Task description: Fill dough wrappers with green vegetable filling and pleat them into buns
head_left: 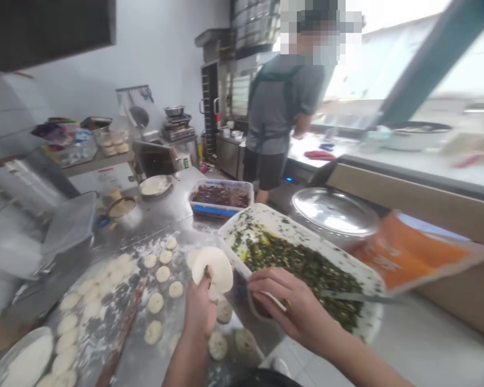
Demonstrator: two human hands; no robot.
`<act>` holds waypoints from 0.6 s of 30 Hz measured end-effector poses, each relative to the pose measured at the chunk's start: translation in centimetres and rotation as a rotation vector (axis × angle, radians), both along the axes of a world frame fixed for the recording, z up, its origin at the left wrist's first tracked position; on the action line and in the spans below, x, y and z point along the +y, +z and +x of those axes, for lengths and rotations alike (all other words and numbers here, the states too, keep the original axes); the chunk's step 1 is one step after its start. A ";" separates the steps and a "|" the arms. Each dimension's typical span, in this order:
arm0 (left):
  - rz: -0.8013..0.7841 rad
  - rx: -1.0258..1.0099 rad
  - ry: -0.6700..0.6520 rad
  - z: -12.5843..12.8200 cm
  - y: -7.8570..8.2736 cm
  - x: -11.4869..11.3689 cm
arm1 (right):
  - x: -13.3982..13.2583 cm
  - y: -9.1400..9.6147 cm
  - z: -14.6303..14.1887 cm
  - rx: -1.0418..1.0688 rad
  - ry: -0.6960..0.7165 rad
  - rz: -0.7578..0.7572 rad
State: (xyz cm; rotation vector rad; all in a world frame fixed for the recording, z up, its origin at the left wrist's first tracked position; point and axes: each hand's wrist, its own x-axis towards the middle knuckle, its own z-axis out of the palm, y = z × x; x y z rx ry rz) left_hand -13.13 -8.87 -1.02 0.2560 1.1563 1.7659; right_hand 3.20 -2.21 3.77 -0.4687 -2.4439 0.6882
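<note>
As the person's left hand (197,314) is cupping a flat dough round (213,271) in curled fingers (191,301) above the floured steel bench (125,344), the right hand (294,303) is clenching the near rim of a tilted plastic tub (266,223) of green filling (298,269), its long axis running rightward, just beside the dough.
</note>
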 end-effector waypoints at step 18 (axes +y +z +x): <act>-0.014 -0.292 -0.009 11.7 1.1 6.3 | 10.0 -5.9 16.9 -0.887 -0.168 0.276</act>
